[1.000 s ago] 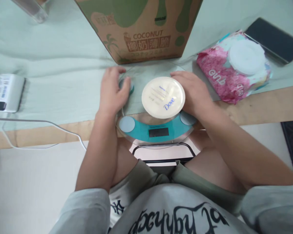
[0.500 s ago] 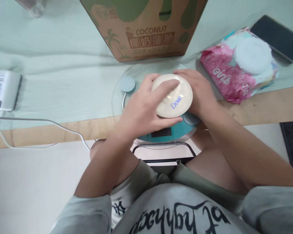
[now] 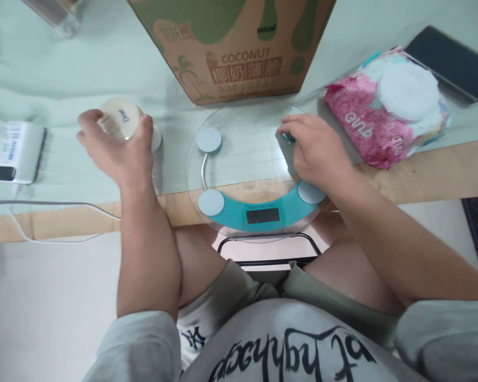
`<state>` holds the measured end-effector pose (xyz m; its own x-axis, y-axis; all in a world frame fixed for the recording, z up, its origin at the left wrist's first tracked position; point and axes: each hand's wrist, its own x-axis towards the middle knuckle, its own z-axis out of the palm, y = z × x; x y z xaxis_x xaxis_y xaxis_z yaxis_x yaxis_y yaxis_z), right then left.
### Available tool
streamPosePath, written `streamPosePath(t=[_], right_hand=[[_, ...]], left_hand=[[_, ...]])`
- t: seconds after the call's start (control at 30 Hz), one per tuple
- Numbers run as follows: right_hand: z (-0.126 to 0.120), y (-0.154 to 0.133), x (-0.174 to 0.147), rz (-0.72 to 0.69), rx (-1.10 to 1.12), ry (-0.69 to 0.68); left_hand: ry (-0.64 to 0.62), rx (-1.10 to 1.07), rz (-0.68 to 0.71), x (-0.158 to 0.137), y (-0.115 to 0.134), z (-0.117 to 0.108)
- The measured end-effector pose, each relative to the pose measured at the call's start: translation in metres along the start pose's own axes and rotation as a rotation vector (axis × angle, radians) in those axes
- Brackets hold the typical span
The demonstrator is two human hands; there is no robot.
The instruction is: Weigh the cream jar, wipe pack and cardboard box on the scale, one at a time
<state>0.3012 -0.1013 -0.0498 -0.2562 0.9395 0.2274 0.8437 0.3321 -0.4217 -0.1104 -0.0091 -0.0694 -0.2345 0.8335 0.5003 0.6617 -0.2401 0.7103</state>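
Left of the scale, my left hand (image 3: 117,146) is closed around a round cream tub (image 3: 124,118) with "Dove" on its top, thumb and fingers on its sides. A whitish rounded thing (image 3: 156,139) shows beside my thumb, mostly hidden by the hand. My right hand (image 3: 318,148) lies over the right part of a round glass scale (image 3: 242,164), its fingers bent and close together. Whatever may be under those fingers is hidden; a bit of teal shows by the fingertips. The scale has grey round pads, a teal band and a dark display.
A cardboard coconut box (image 3: 247,69) stands just behind the scale. To the right lie a pink wipes pack (image 3: 366,122) and a dark phone (image 3: 450,61). At far left sits a white power bank (image 3: 19,151) with a cable (image 3: 63,203) along the table edge (image 3: 414,168).
My left hand has carried the Dove tub from above the scale out to the left. My right hand has stayed over the scale's right side, apart from the tub now.
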Motion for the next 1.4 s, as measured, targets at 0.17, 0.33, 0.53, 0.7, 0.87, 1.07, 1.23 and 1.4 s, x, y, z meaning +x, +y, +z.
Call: streamPosePath(t=[0.17,0.33,0.53,0.7,0.87,1.07,1.23,1.4], right_hand=[[-0.023,-0.01,-0.003,-0.018,-0.082,0.317],[-0.088,-0.001,0.0,0.547,-0.384,0.398],[-0.096,0.016,0.005,0.844,-0.366,0.056],[-0.102,0.031,-0.002,0.717,-0.359,0.236],[-0.11,0.011,-0.02,-0.092,-0.098,0.491],[-0.075,-0.056,-0.008,-0.226,0.026,0.027],[-0.056,-0.041,0.001,-0.106,0.22,0.186],[-0.025,0.003,0.012,0.312,0.292,0.303]], left_hand=[[0.326,0.112,0.238,-0.012,0.035,0.018],[-0.101,-0.294,0.309,-0.044,0.115,0.047],[-0.656,-0.162,0.303,-0.058,0.125,0.072],[-0.557,-0.261,0.144,-0.055,0.122,0.074],[-0.495,-0.399,0.079,-0.052,0.102,0.083],[-0.398,-0.476,0.1,-0.039,0.073,0.094],[-0.419,-0.441,0.12,-0.042,0.087,0.09],[-0.425,-0.304,0.137,-0.053,0.116,0.083]])
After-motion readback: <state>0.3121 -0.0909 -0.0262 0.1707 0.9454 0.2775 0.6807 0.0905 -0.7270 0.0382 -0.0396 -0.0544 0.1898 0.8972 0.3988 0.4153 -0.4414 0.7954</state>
